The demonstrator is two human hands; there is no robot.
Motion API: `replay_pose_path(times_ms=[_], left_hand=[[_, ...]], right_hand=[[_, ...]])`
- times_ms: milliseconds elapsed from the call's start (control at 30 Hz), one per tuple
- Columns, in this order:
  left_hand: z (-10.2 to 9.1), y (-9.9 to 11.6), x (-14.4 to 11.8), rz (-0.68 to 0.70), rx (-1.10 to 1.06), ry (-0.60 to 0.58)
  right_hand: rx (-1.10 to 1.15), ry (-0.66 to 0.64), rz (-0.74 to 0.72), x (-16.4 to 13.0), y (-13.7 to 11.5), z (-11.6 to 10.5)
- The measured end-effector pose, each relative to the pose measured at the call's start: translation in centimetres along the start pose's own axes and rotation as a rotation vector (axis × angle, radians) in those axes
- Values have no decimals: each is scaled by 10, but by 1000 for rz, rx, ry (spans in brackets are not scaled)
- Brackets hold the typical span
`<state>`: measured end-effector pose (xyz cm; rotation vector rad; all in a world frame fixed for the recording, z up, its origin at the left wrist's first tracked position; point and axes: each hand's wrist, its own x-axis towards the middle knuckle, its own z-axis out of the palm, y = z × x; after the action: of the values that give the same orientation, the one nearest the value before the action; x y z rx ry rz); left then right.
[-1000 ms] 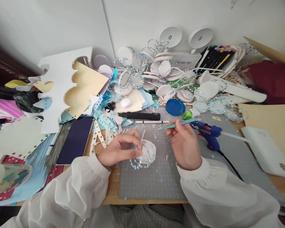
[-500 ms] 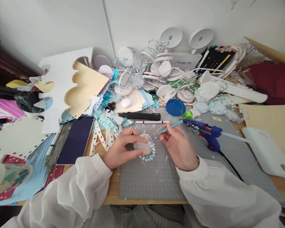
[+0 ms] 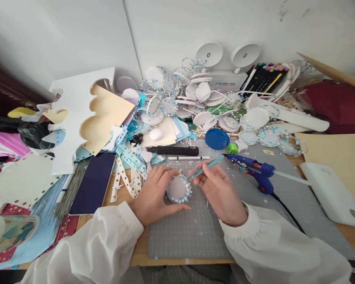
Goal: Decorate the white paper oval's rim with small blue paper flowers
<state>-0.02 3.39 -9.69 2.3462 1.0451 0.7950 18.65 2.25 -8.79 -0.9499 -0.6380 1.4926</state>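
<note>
A small white disc [image 3: 178, 188], edged with tiny white and light-blue stars, lies on the grey cutting mat. My left hand [image 3: 156, 195] curves round its left side, with fingers at the upper rim and the thumb stretched along the lower edge. Teal tweezers [image 3: 208, 166] are pinched in my right hand [image 3: 220, 193]. Their tips point left at the upper right edge of the disc. Whether they grip anything is too small to tell. A few paper scraps and loose stars lie on the mat [image 3: 186, 236] near the disc.
To the right lies a blue glue gun [image 3: 258, 167] with its stick and cord. A black craft knife [image 3: 173, 150], a white pen [image 3: 188, 157] and a blue lid [image 3: 217, 139] lie beyond my hands. A dark phone [image 3: 93, 183] is at left; a white power bank [image 3: 331, 193] at right.
The tweezers have moved left and down to the edge of the disc. My left thumb has shifted off the face of the disc to below it. The view has tilted slightly upward.
</note>
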Motion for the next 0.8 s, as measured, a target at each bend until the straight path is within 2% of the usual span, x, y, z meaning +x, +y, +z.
replay_pose_path(times_ms=[133,300,467,633,800], left_hand=[[-2,2,0,3,-102,34],[-6,2,-6,182,-182,194],[-4,0,-12,287,-143,291],[-5,0,-12,404,-98,332],[-3,-2,-12,525,-100,313]], right_hand=[[-58,-14,-154,-2,-5,1],[-175,-13,-467,-6,-9,0],[-292,-93,-661,-11,-7,0],[-402,-144,-711,-16,-8,-1],[-552,-215,-785,-20,-10,-6]])
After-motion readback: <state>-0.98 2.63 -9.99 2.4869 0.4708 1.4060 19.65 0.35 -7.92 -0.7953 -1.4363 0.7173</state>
